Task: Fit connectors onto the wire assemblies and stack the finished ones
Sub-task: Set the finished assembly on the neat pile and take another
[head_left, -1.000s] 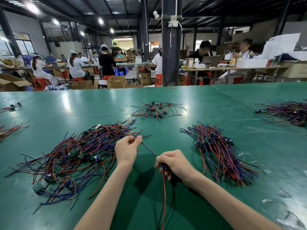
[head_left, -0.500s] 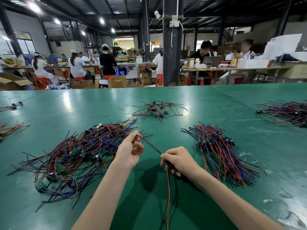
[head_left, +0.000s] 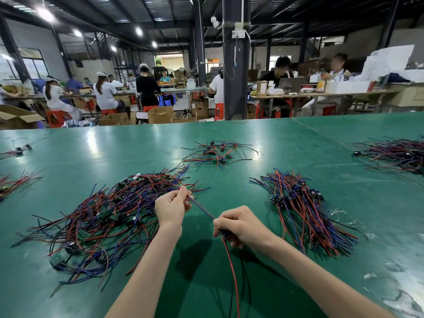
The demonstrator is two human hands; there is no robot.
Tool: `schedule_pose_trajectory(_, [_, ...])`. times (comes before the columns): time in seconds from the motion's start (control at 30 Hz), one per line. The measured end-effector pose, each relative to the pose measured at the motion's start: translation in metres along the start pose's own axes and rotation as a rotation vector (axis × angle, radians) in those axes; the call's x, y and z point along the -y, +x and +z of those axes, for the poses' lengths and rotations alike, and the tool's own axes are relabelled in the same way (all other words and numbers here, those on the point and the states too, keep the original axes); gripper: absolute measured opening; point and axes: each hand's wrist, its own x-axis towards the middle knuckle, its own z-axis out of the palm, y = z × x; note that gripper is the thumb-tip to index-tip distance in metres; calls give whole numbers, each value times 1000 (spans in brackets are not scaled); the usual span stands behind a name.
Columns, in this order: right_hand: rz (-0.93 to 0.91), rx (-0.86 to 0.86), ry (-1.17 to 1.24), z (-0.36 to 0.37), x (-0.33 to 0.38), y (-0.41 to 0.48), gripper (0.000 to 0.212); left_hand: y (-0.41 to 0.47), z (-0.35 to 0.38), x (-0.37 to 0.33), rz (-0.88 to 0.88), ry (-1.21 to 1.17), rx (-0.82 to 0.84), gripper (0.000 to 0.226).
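Note:
My left hand (head_left: 171, 207) pinches the far end of a blue and red wire assembly (head_left: 202, 208) above the green table. My right hand (head_left: 238, 226) is closed around the same assembly at a dark connector (head_left: 225, 233), and its red and black wires (head_left: 232, 271) hang down toward me. A tangled heap of loose wire assemblies with small green boards (head_left: 103, 216) lies to the left of my hands. To the right lies an ordered bundle of assemblies with dark blue connectors (head_left: 300, 207).
A small scatter of wires (head_left: 218, 152) lies farther back at centre, another heap (head_left: 399, 154) at the far right, a few strays (head_left: 13, 180) at the left edge. The green table (head_left: 229, 283) reaches to a black pillar (head_left: 236, 65); people work beyond.
My left hand has closed on the wire end again after loosening its fingers, and both hands sit slightly lower and nearer to me. The wire between them stays taut.

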Motion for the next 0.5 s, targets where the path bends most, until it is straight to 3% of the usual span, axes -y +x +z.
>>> schedule_pose_trajectory(0.1, [-3,12,36,-1,0,-2,31,-3,-5,7,483,569,-19,33])
schedule_pose_trajectory(0.17, [-9,7,66,-1,-1,-3,30,-3,-6,8,618,656,-3,36])
schedule_pose_trajectory(0.23, [-13,-3,82,-3,-1,-3,30,-1,-5,6,631,647,-23,35])
schedule_pose_trajectory(0.33, [-6,-7,75,-3,-2,-2,31,-1,-2,1,476,543,-75,31])
schedule_pose_trajectory(0.5, [29,-29,36,-3,-3,1,32,2,-1,-10,-114,-155,6,27])
